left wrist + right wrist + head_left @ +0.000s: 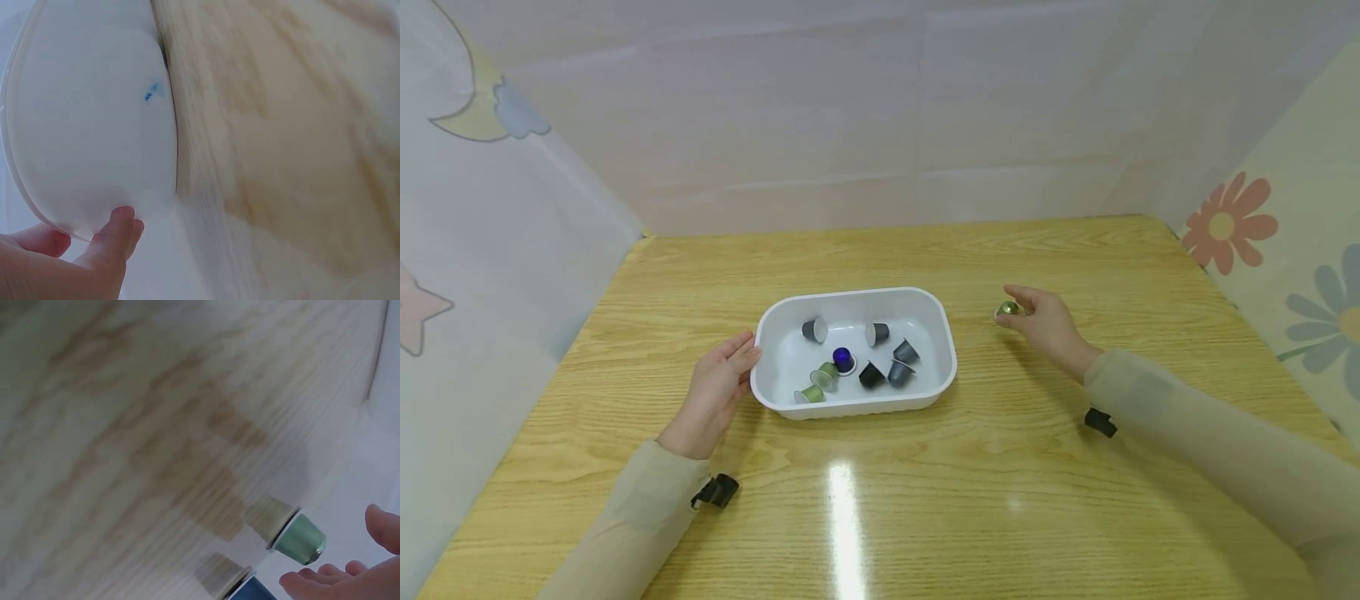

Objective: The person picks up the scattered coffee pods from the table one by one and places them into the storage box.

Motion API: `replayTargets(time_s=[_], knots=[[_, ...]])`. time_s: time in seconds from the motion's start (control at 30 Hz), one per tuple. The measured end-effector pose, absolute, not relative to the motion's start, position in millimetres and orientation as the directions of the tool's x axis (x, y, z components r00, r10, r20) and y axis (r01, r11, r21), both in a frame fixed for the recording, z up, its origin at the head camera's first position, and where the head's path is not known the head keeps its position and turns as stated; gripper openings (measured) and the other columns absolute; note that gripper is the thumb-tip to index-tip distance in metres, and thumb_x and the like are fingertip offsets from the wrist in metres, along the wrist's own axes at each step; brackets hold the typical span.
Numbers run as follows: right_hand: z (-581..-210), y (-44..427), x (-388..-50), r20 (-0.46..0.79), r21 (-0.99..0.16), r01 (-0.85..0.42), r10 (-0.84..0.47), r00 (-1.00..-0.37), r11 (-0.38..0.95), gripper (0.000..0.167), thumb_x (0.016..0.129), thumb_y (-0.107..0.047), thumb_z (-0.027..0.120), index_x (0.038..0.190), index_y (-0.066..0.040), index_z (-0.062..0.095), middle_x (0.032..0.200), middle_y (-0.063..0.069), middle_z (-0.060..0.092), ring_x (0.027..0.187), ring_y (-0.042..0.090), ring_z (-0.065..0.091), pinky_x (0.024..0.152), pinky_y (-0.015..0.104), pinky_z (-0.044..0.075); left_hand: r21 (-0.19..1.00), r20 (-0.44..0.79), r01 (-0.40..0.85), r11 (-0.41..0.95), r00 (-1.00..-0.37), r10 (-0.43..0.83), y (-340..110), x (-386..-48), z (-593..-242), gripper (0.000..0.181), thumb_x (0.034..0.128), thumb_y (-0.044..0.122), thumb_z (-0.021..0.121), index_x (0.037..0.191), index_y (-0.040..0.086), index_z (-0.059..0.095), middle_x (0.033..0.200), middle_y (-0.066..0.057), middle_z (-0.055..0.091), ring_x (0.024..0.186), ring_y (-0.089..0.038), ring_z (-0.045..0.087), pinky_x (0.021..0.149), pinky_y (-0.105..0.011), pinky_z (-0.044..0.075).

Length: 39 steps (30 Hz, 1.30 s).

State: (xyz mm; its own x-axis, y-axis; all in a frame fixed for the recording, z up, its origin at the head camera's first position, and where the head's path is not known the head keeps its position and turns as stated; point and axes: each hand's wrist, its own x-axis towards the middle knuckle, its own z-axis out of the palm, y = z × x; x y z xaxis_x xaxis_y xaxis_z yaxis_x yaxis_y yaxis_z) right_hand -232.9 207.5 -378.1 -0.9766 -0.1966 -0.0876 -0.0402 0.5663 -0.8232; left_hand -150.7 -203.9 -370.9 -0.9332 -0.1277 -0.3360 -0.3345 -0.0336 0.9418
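My left hand (715,392) holds the left end of a white plastic tray (853,408), thumb at the rim and fingertips against the outer wall in the left wrist view. Several coffee capsules lie inside: a dark blue one (842,358), green ones (825,375), grey ones (906,351) and a black one (871,376). To the right of the tray, my right hand (1051,325) is around a green coffee capsule (302,540) standing on the table. Its thumb and fingers are spread, with a gap to the capsule in the right wrist view.
Beside the green capsule stands a blue capsule (252,591), cut off by the frame edge and hidden by the hand in the head view. The wooden table (955,483) meets fabric walls (880,125) at the back and sides.
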Motion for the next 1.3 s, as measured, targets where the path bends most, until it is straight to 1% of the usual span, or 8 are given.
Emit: replayTargets(time_s=[0.13,0.27,0.33,0.47,0.6,0.73,0.97,1.3], knots=[[-382.1,208.8,-237.3,-0.117,-0.834,-0.007,-0.19,-0.975,0.552,0.065,0.096,-0.006,0.061,0.149,0.007,0.026,0.155,0.024,0.022,0.142,0.04,0.019,0.111,0.045,0.025,0.942,-0.335,-0.333,-0.038,-0.933,-0.13,-203.9,-150.0,-370.7,0.055,0.1041,0.011,0.045,0.153,0.002,0.023,0.156,-0.011,0.029,0.127,-0.019,0.045,0.083,-0.016,0.047],[-386.3,210.0,-242.0,-0.128,-0.829,-0.003,-0.195,-0.972,0.56,0.064,0.096,-0.002,0.059,0.148,0.009,0.025,0.153,0.027,0.024,0.14,0.042,0.024,0.11,0.046,0.029,0.942,-0.337,-0.333,-0.051,-0.932,-0.133,-203.9,-149.5,-370.8,0.055,0.1038,0.011,0.046,0.153,0.002,0.023,0.156,-0.011,0.029,0.12,-0.015,0.049,0.083,-0.016,0.047],[-387.4,209.5,-243.8,-0.129,-0.817,-0.007,-0.194,-0.972,0.577,0.063,0.096,-0.002,0.06,0.148,0.01,0.025,0.152,0.03,0.027,0.138,0.043,0.028,0.108,0.047,0.032,0.941,-0.338,-0.334,-0.055,-0.931,-0.136,-203.6,-149.7,-370.7,0.055,0.1037,0.011,0.046,0.153,0.002,0.023,0.156,-0.011,0.03,0.12,-0.015,0.049,0.083,-0.016,0.046],[-389.3,208.4,-247.2,-0.123,-0.783,-0.019,-0.185,-0.975,0.621,0.064,0.095,-0.001,0.061,0.146,0.013,0.026,0.148,0.033,0.03,0.134,0.045,0.033,0.106,0.048,0.034,0.94,-0.341,-0.337,-0.055,-0.93,-0.14,-202.8,-150.6,-370.1,0.055,0.1037,0.011,0.045,0.153,0.002,0.023,0.155,-0.011,0.03,0.127,-0.02,0.045,0.085,-0.017,0.046],[-389.9,208.0,-250.0,-0.12,-0.752,-0.028,-0.178,-0.977,0.658,0.061,0.094,-0.001,0.061,0.144,0.015,0.029,0.145,0.034,0.034,0.132,0.046,0.037,0.105,0.049,0.035,0.94,-0.34,-0.336,-0.056,-0.93,-0.141,-202.4,-150.9,-369.3,0.055,0.1036,0.01,0.045,0.153,0.001,0.024,0.155,-0.011,0.03,0.123,-0.017,0.048,0.084,-0.017,0.047],[-389.5,208.1,-252.2,-0.13,-0.742,-0.016,-0.168,-0.977,0.671,0.055,0.094,-0.001,0.062,0.14,0.016,0.036,0.14,0.034,0.041,0.128,0.046,0.041,0.104,0.049,0.037,0.941,-0.337,-0.332,-0.058,-0.931,-0.14,-202.6,-150.6,-368.7,0.054,0.1035,0.01,0.045,0.153,0.001,0.024,0.155,-0.012,0.03,0.121,-0.015,0.05,0.082,-0.016,0.047],[-390.5,208.4,-253.1,-0.136,-0.726,-0.001,-0.145,-0.98,0.688,0.047,0.093,-0.002,0.063,0.135,0.013,0.047,0.133,0.031,0.05,0.124,0.044,0.045,0.104,0.051,0.037,0.941,-0.339,-0.333,-0.064,-0.93,-0.141,-203.4,-151.3,-368.8,0.054,0.1035,0.01,0.045,0.153,0.001,0.024,0.155,-0.012,0.03,0.121,-0.015,0.05,0.083,-0.017,0.047],[-387.3,209.0,-248.6,-0.146,-0.746,0.02,-0.135,-0.98,0.666,0.047,0.092,-0.004,0.066,0.134,0.01,0.05,0.134,0.03,0.051,0.125,0.043,0.045,0.103,0.051,0.037,0.941,-0.339,-0.335,-0.049,-0.931,-0.137,-203.8,-150.9,-370.1,0.054,0.1038,0.01,0.045,0.153,0.001,0.024,0.155,-0.012,0.031,0.124,-0.017,0.048,0.083,-0.017,0.047]])
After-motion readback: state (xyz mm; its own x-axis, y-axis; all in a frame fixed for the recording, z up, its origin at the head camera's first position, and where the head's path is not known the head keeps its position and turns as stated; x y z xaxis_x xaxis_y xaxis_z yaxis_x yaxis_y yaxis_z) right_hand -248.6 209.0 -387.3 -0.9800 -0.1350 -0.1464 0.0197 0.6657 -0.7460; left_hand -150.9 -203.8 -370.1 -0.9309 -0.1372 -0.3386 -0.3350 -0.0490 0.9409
